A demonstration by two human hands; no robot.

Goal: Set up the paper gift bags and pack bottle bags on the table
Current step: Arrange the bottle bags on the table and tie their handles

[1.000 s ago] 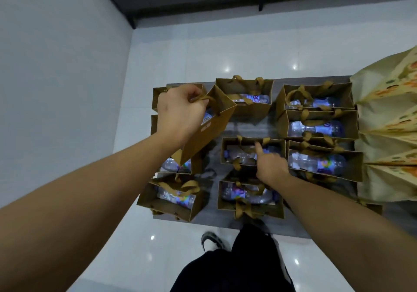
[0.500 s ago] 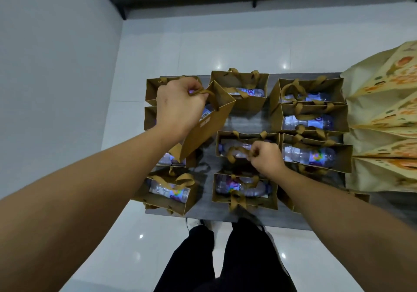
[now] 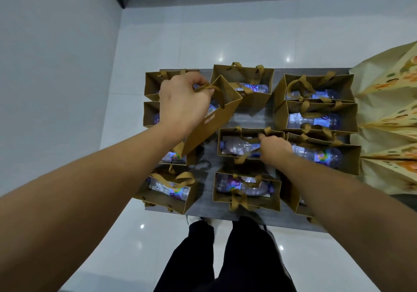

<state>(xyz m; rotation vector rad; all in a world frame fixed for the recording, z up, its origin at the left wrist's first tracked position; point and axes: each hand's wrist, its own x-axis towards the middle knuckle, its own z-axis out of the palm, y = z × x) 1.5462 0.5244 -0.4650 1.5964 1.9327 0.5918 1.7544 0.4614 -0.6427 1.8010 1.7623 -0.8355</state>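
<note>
Left hand: the left hand (image 3: 182, 104) is closed in a fist round the ribbon handles (image 3: 206, 88) of a lifted bag (image 3: 212, 120), fingers curled under the loops.
Lifted bag: a brown paper gift bag, raised off the tabletop (image 3: 225, 211) and tilted, its mouth turned up and to the right; a water bottle shows inside, just beside the wrist. It hangs over the left column of bags.
Right hand: the right hand (image 3: 274, 150) reaches into the middle bag (image 3: 228, 142) and pinches one of its ribbon handles (image 3: 261, 133) – fingers curled; the fingertips are hidden behind the knuckles.
Middle bag: stands upright on the tabletop in the centre column, open at the top, with a clear bottle (image 3: 237, 148) lying across it.
Other bags: brown bags stand in three columns, each open with a bottle lying inside. The centre column has a far bag (image 3: 243, 75) and a near bag (image 3: 248, 199); the left column has a near-left bag (image 3: 167, 199) at the tabletop's front edge and more behind the left hand, partly hidden; the right column holds a far-right bag (image 3: 316, 82) with further bags touching rim to rim in front of it.
Tabletop: dark grey, with a bare strip between the far bag and the middle bag.
Right edge: large cream bags (image 3: 388, 115) with orange print, packed side by side just beside the right column.
Below: white glossy floor tiles (image 3: 112, 246) and the person's dark trousers (image 3: 225, 258) – standing at the front edge of the tabletop.
</note>
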